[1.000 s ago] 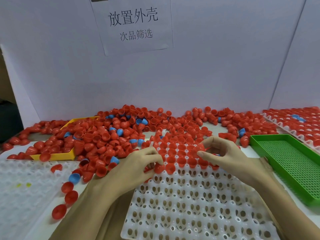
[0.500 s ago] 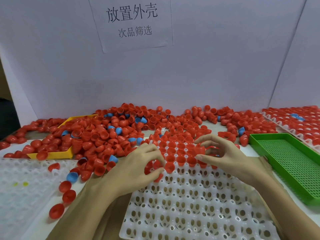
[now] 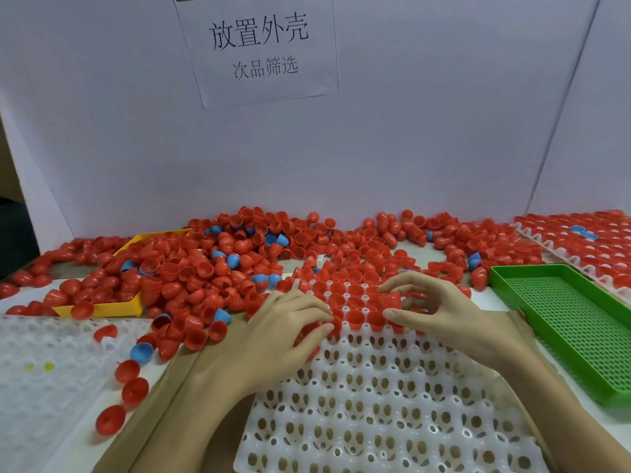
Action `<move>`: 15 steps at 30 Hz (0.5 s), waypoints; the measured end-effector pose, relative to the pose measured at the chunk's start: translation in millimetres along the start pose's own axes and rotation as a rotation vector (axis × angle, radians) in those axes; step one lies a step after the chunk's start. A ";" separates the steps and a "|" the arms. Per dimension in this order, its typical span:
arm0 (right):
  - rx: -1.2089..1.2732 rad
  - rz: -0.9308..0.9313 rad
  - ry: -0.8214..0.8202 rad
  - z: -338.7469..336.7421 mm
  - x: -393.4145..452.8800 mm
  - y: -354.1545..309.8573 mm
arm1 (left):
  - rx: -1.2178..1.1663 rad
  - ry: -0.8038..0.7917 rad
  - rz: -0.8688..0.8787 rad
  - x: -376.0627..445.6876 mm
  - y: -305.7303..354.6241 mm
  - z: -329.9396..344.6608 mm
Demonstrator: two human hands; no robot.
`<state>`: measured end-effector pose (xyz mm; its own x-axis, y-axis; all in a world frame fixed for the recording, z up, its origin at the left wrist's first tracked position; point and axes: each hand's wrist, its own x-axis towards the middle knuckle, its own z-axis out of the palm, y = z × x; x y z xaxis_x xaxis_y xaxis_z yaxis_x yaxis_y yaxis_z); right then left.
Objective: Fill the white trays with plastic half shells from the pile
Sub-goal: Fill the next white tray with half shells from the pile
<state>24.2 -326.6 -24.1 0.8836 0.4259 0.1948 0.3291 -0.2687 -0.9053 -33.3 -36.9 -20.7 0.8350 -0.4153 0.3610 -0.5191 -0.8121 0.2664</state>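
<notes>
Few top rows of centre white tray point(image 3: 392, 404) filled; most sockets lower frame empty, big pile point(image 3: 211, 268) upper left remaining. Right hand point(image 3: 440, 312) pinching red half shell point(image 3: 389, 299) at fill line, open mouth upward, axis roughly vertical. Left hand point(image 3: 286, 332) curled around shells beside it.

White table point(image 3: 491, 298) under shell pile point(image 3: 211, 268), white trays point(image 3: 392, 404), green tray point(image 3: 577, 322).
</notes>
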 end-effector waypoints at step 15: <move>0.008 -0.079 -0.236 12.9 -5.2 -16.5 | -0.280 0.262 -0.057 6.2 4.1 1.5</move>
<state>9.9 -313.2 -15.1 0.7525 0.6357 0.1723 0.3906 -0.2200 -0.8939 -30.0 -43.4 -18.7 0.8077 -0.2248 0.5451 -0.5333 -0.6727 0.5129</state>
